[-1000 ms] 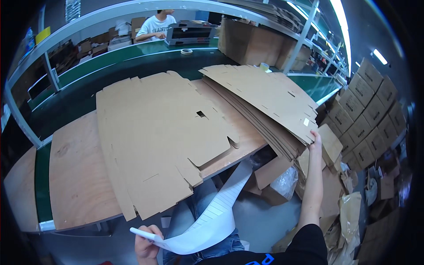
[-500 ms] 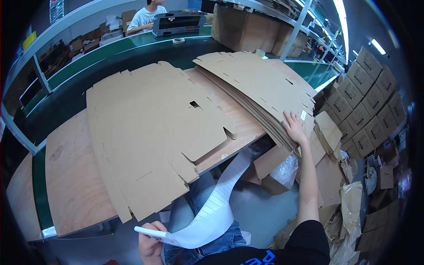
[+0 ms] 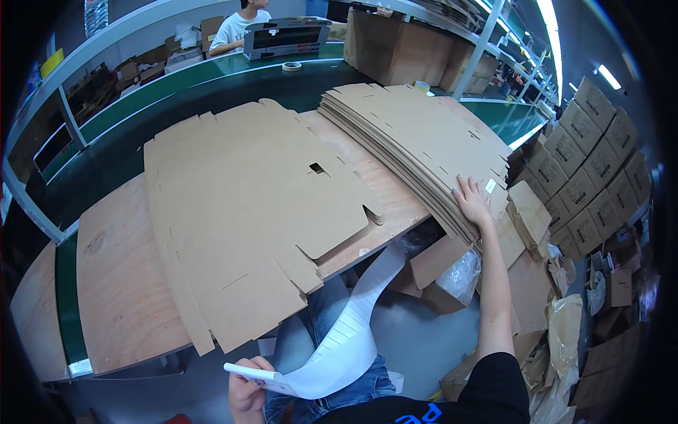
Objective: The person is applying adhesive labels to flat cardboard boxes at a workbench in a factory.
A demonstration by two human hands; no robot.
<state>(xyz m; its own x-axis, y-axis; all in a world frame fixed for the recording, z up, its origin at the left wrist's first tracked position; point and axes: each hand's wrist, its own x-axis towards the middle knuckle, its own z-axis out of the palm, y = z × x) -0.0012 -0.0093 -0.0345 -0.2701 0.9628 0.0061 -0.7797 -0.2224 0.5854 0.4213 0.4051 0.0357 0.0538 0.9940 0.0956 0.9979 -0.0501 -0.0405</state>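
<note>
My left hand [image 3: 248,390] is closed around the rolled end of a long white label strip [image 3: 339,360]. The strip sags across my lap and runs up beneath the table edge. My right hand [image 3: 474,202] lies with spread fingers on the near right corner of a stack of flat brown cardboard box blanks [image 3: 424,131]. Beside its fingertips, a small white label [image 3: 490,186] is on the top blank. To the left of this stack, another flat cardboard blank [image 3: 233,191] lies on the wooden table, with a small square cutout and slotted flaps.
A green conveyor [image 3: 212,88] runs behind the wooden table [image 3: 120,275], with a tape roll [image 3: 291,66] on it. Across it a person [image 3: 240,30] is beside a dark printed box [image 3: 286,39]. Stacked cartons [image 3: 583,169] and loose cardboard [image 3: 526,283] are at the right.
The top blank of the right stack, bowed up along its left side before, now lies flatter. Both hands keep their places, apart from a slight shift of the whole view.
</note>
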